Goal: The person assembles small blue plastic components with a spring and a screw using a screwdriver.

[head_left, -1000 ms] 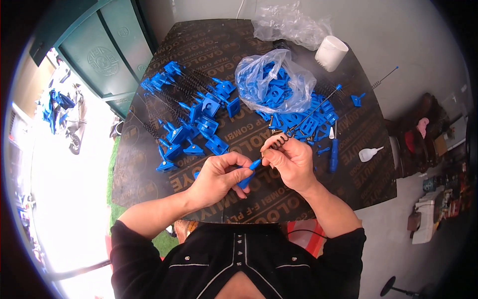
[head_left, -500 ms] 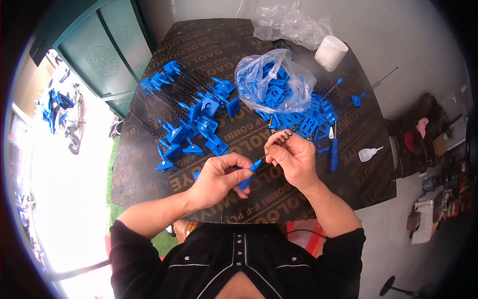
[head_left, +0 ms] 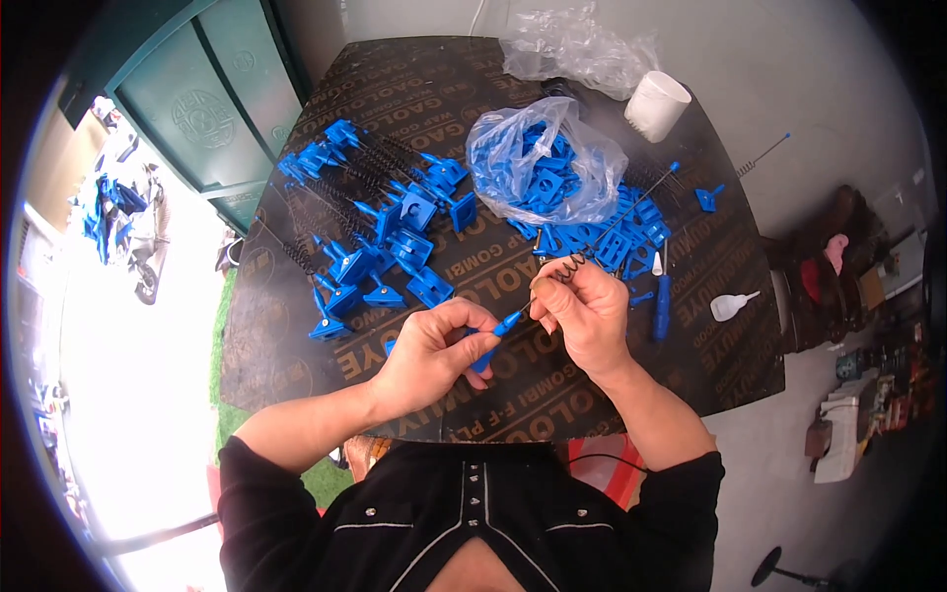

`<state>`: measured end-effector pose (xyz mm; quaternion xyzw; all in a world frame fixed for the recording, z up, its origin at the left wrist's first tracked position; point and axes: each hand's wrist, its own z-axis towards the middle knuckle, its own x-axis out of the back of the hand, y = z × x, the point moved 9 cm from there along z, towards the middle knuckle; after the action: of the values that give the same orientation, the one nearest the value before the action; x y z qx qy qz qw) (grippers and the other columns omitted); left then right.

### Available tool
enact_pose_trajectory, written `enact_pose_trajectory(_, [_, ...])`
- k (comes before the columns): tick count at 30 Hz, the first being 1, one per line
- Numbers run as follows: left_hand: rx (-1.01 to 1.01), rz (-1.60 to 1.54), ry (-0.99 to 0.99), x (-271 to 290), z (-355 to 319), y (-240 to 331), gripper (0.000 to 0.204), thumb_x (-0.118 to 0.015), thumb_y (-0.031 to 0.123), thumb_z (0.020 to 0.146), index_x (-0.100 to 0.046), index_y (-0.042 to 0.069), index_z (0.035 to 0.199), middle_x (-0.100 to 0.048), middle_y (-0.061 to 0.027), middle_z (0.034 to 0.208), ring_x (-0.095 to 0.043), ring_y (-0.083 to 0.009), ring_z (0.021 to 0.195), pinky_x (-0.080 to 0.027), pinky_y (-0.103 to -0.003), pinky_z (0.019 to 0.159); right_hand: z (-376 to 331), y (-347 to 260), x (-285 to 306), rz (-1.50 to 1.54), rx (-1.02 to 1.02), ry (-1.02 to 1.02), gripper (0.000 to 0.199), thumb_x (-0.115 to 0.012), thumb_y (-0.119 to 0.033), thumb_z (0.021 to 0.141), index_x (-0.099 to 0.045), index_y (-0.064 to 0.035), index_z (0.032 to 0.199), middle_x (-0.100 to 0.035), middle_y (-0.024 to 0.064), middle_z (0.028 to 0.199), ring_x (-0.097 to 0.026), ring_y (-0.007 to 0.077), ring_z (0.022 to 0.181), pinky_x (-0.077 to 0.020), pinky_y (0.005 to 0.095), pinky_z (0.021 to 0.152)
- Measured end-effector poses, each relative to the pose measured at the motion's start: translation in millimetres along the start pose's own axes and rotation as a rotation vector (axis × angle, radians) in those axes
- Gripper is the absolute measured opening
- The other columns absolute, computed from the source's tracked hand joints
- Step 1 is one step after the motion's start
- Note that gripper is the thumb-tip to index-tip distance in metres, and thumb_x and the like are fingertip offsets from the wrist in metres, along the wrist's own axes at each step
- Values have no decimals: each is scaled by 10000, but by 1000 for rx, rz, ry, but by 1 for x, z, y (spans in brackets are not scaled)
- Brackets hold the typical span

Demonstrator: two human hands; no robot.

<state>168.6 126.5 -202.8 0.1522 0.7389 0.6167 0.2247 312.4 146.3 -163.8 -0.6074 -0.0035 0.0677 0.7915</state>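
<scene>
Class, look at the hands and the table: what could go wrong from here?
1. The right hand pinches a thin coiled wire at the tip of the blue piece in the left hand; it might slip or bend.
2. The wire's long end reaches over the loose blue parts and could snag them.
3. The white squeeze bottle lies near the table edge; a bump might knock it off.

One head-worn view (a wide fisheye) looks down on the table [head_left: 705, 360] from nearby.
</scene>
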Motion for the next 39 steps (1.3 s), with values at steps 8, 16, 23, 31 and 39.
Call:
enact_pose_trajectory(8, [66, -28, -33, 0, -1, -2, 128, -567, 79, 929, -575, -32, 991, -613, -65, 775, -636, -131, 665, -567, -246, 567, 2, 2, -3, 77, -22, 5, 146, -592, -145, 931, -592, -20, 855, -588, 13, 660, -483, 28, 540, -372, 170, 487])
enact_pose_trajectory(16, [100, -132, -55, -3, -1, -8, 158, -575, 75, 921, -569, -40, 1029, -623, -84, 809, -655, -162, 681, -584, -271, 572, 1, 3, -7, 63, -30, -118, 142, -563, -144, 943, -572, -3, 929, -589, 35, 790, -563, 70, 687, -447, 194, 584])
enact_pose_trajectory(23, [73, -165, -47, -4, -1, -5, 171, -594, 64, 908, -569, -37, 1043, -629, -89, 844, -657, -155, 695, -586, -265, 577, -1, -2, -10, 27, 6, -141, 118, -585, -110, 923, -577, 4, 956, -597, 38, 815, -571, 74, 695, -450, 193, 590])
enact_pose_trajectory(31, [1, -107, -1, -2, -2, 0, 155, -582, 70, 918, -577, -3, 1055, -622, -49, 864, -647, -123, 718, -576, -237, 598, -4, -3, -18, -71, 37, -165, 88, -632, -75, 892, -611, 10, 902, -612, 11, 746, -578, 54, 675, -455, 198, 574])
enact_pose_trajectory(39, [-48, 47, 27, -3, -3, 3, 130, -620, 87, 899, -620, 17, 1009, -609, 4, 789, -591, -49, 646, -541, -207, 554, -4, -1, -17, -170, 45, -163, 138, -623, -107, 900, -596, -2, 816, -584, 19, 644, -543, 58, 572, -414, 212, 497])
